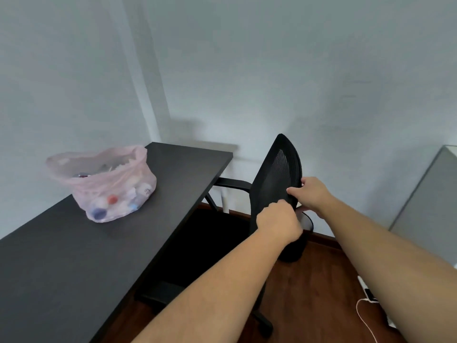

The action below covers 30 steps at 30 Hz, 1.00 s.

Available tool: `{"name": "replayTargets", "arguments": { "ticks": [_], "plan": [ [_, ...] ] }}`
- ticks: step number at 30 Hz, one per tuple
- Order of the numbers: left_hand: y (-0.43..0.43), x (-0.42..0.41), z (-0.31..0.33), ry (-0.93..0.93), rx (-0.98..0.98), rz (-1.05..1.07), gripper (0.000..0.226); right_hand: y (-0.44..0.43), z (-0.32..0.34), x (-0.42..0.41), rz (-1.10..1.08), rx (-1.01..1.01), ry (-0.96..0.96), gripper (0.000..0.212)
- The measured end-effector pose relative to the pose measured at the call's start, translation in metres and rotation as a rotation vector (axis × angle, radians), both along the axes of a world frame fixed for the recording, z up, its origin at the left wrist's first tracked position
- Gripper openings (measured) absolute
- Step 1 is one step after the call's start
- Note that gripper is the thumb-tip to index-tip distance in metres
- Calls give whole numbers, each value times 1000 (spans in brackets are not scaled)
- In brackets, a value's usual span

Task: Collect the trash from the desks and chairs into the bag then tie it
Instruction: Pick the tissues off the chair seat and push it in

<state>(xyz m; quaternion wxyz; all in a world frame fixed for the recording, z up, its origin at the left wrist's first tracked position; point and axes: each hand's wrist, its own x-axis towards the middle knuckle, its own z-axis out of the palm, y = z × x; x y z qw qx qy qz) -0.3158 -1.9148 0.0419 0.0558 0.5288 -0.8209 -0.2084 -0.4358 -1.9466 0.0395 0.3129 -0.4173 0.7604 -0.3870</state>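
Note:
A pink see-through trash bag (103, 184) stands open on the black desk (74, 256), holding bottles and coloured caps. A black mesh office chair (277, 174) stands to the right of the desk, its back turned edge-on to me. My left hand (278, 222) grips the lower rear edge of the chair's backrest. My right hand (311, 194) holds the backrest edge a little higher, fingers wrapped onto the mesh. The chair's seat is mostly hidden behind my arms.
White walls meet in a corner behind the desk. A grey cabinet or panel (425, 194) stands at the right. A white power strip with a cable (366, 308) lies on the dark wooden floor (321, 280).

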Motion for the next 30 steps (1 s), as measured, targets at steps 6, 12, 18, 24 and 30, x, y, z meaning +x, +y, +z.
{"name": "replayTargets", "arguments": {
  "ticks": [6, 12, 18, 24, 30],
  "plan": [
    [-31, 47, -11, -27, -105, 102, 29, -25, 6, 53, 52, -9, -58, 15],
    [-60, 95, -15, -7, -108, 153, 24, -56, 6, 95, 125, -18, -7, 13],
    [-87, 133, -18, 32, -107, 198, 31, -81, 4, 128, 141, -56, -1, 27],
    [-110, 166, -23, 64, -99, 218, 36, -103, 1, 157, 154, -72, 43, 19],
    [-124, 187, -20, 58, -79, 192, 37, -115, -5, 176, 150, -74, 88, 23]
  ]
}}
